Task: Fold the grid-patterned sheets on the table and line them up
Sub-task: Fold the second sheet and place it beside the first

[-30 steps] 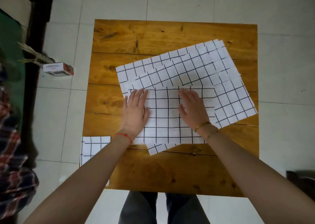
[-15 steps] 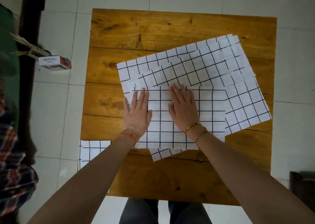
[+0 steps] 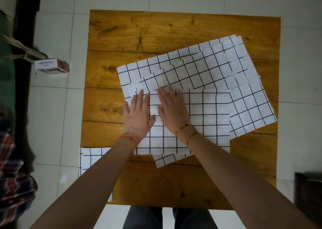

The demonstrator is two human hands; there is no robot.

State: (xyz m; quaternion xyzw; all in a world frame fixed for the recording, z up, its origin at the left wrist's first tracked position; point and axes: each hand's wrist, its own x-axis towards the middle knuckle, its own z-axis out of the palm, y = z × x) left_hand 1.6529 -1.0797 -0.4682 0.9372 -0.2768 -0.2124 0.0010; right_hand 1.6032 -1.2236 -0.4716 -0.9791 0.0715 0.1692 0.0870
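Note:
A folded white sheet with a black grid (image 3: 205,120) lies square to me on the wooden table (image 3: 156,31). Both my hands press flat on its left part, fingers together: my left hand (image 3: 138,115) over its left edge, my right hand (image 3: 174,110) just beside it. Under the folded sheet lies a skewed pile of unfolded grid sheets (image 3: 200,66), spreading to the back and right. One corner of that pile (image 3: 165,160) pokes out at the near edge. Another grid sheet (image 3: 90,157) lies at the table's near left edge, partly hidden by my left forearm.
A small white and orange box (image 3: 51,66) lies on the tiled floor left of the table. Dark furniture (image 3: 308,192) stands at the right. A person's plaid clothing (image 3: 12,173) shows at the left edge. My legs are below the near table edge.
My right hand has slid left across the folded sheet until it lies next to my left hand. The left hand has stayed at the sheet's left edge. The camera view has shifted.

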